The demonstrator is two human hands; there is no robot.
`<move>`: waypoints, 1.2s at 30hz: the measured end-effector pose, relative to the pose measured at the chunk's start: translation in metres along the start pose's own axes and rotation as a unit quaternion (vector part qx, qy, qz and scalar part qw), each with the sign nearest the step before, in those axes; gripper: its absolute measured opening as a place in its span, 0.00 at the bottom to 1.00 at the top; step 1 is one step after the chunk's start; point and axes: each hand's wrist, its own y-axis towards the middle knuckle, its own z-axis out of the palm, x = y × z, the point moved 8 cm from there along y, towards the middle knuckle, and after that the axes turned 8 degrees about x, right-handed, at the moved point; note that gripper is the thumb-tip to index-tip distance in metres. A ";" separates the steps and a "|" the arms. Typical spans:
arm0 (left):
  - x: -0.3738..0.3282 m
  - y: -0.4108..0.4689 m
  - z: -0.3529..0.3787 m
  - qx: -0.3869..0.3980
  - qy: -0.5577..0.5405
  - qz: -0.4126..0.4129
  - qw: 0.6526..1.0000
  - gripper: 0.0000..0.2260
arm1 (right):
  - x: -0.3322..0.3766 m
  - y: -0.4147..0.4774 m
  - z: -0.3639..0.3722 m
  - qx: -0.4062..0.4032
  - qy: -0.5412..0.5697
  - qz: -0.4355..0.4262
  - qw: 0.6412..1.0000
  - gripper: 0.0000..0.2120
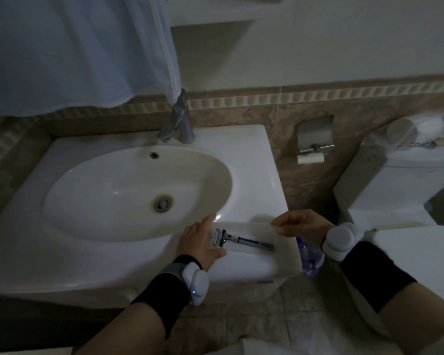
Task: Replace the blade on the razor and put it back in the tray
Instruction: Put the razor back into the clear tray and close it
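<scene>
The razor (241, 239) lies in the white tray (256, 260) between both hands, the left hand (200, 243) in an open grip at the tray's edge, the right hand (300, 226) pinching its far rim.

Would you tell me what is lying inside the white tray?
Only the razor lies in the tray, head toward the left hand. The right hand covers its far right corner.
</scene>
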 end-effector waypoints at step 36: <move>0.011 0.006 0.004 -0.025 -0.112 -0.022 0.993 0.21 | 0.004 -0.007 0.031 -0.034 -0.305 0.043 0.951 0.28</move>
